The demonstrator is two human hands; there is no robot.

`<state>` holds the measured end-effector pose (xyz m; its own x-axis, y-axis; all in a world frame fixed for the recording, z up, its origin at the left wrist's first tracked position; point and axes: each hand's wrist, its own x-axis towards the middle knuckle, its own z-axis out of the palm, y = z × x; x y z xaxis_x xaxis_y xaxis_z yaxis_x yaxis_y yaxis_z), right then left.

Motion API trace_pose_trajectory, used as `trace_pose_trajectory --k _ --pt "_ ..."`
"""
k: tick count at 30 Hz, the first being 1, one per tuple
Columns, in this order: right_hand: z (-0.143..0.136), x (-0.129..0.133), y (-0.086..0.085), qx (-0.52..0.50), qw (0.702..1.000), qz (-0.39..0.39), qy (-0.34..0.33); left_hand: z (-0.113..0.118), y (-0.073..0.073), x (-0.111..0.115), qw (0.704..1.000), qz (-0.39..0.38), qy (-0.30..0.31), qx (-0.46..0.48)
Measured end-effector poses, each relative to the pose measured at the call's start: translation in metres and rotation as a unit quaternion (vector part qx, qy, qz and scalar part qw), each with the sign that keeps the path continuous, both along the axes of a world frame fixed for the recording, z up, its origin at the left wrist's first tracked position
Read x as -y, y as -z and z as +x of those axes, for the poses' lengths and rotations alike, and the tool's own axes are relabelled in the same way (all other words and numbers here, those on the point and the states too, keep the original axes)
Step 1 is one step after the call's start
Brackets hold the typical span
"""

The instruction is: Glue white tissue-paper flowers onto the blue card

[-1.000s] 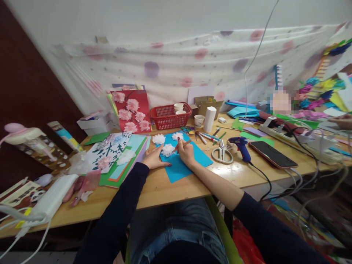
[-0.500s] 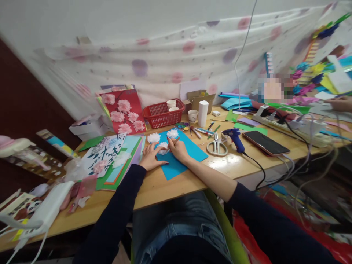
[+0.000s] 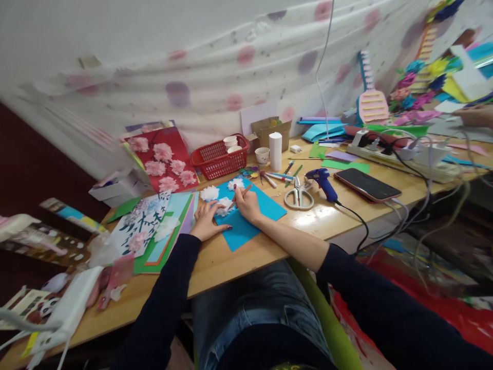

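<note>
My right hand (image 3: 247,204) grips a thin brown pencil (image 3: 242,194), its tip near a white paper flower (image 3: 224,205) on the blue sheet (image 3: 242,231). With fingers spread, my left hand (image 3: 206,221) rests at the left edge of that sheet, its fingertips beside the same flower. Two more white flowers lie farther back, one at the upper left (image 3: 210,193) and one at the top (image 3: 235,183) of the sheet.
Right of the sheet lie scissors (image 3: 299,198), a blue glue gun (image 3: 326,186) and a phone (image 3: 367,184). Behind stand a red basket (image 3: 220,160) and a white roll (image 3: 275,151). Coloured papers (image 3: 165,249) lie left. Another person's hand (image 3: 477,116) shows far right.
The view has shifted, so most things sit slightly farther left. The pencil now leans more to the right and shows more clearly in my right hand. My left hand stays beside the flower.
</note>
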<state>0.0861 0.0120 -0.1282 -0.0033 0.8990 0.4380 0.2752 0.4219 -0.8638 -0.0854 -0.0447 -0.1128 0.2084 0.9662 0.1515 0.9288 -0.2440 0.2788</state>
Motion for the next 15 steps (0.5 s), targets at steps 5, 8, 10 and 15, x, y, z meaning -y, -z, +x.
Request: trace_pose_trajectory --k 5,8,10,15 --pt "-0.0009 0.0035 -0.0017 0.028 0.999 0.007 -0.033 -0.0015 0.0022 -0.0009 1.000 0.004 -0.008 0.016" --pt "-0.0022 0.0041 -0.0007 0.052 0.997 0.011 -0.047 -0.0024 0.0032 -0.0019 1.000 -0.012 -0.020 0.013" --pt "-0.0034 0.0040 0.0003 0.069 0.996 0.014 -0.053 -0.0025 0.0034 -0.0024 0.999 -0.022 -0.028 0.012" --pt "-0.0059 0.0042 0.0010 0.102 0.992 0.026 -0.070 -0.0021 0.0039 -0.0033 0.999 -0.032 -0.029 0.020"
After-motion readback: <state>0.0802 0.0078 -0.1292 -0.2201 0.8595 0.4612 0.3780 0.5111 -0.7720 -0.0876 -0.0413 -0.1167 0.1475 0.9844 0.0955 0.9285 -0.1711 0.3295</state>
